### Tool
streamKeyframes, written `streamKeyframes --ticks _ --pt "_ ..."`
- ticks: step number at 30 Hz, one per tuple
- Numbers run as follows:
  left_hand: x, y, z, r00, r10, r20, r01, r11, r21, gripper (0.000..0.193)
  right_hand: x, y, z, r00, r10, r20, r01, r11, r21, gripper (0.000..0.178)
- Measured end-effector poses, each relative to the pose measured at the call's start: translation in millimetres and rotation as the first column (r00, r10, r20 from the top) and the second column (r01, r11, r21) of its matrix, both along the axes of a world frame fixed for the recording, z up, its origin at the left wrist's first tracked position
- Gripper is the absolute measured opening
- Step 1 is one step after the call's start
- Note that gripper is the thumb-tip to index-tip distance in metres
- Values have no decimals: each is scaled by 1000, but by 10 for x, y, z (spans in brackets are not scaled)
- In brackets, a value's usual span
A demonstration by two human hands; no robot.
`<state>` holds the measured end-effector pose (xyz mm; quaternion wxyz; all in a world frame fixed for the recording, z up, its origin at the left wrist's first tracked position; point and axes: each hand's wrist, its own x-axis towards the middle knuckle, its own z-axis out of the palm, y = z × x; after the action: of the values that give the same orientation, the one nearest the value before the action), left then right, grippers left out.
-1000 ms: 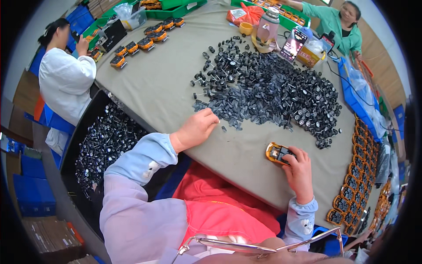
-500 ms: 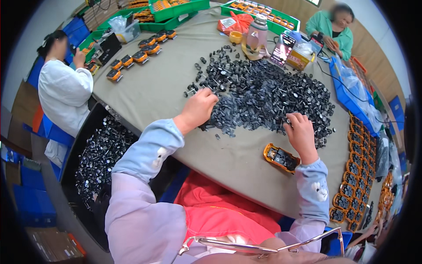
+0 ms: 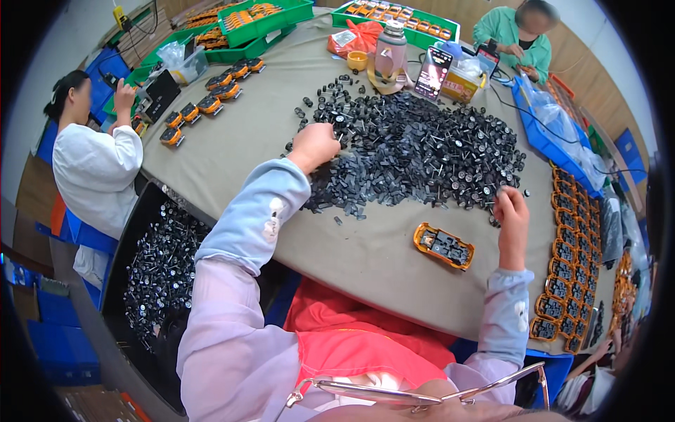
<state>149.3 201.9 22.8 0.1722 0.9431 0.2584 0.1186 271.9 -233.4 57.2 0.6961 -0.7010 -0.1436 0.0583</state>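
Note:
My left hand (image 3: 314,146) is at the left edge of a heap of black wheels on axles (image 3: 485,151), its fingers curled closed; what they hold, if anything, is hidden. Small flat dark pieces (image 3: 383,179) fill the heap's middle and front. Off the heap's right front side, my right hand (image 3: 512,214) is pinched closed on what looks like a wheel axle (image 3: 500,193), a wheel showing at the fingertips. To the left of that hand an orange toy car body (image 3: 444,246) lies with its black underside up, touched by neither hand.
Rows of orange car bodies (image 3: 557,288) line the table's right side; others (image 3: 209,105) stand far left. A black bin of wheel axles (image 3: 158,274) is beside me on the left. Behind the heap stand a flask (image 3: 391,53) and phone (image 3: 432,72). Two people sit across and left.
My right hand has lifted from the heap and moved right, pinching the apparent wheel axle. My left hand remains at the heap's left edge, its fingers more curled. The view has shifted slightly.

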Motion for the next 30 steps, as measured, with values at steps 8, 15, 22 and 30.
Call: streamKeyframes --ticks 8,15,22,30 --pt "-323 338 6 922 334 195 142 176 -974 19 -665 -805 -399 870 193 453 205 695 -689 12" --pt "-500 -253 110 839 226 494 402 354 -845 14 -699 -986 -572 846 168 506 258 701 -665 12" --pt "-1404 -1589 -153 699 -681 220 678 728 100 20 -1111 -533 -562 1000 1 1 0 983 -182 15" --pt "-1056 -1882 -25 666 -606 435 704 704 -96 39 -1171 -346 -577 992 118 40 -105 966 -235 14"
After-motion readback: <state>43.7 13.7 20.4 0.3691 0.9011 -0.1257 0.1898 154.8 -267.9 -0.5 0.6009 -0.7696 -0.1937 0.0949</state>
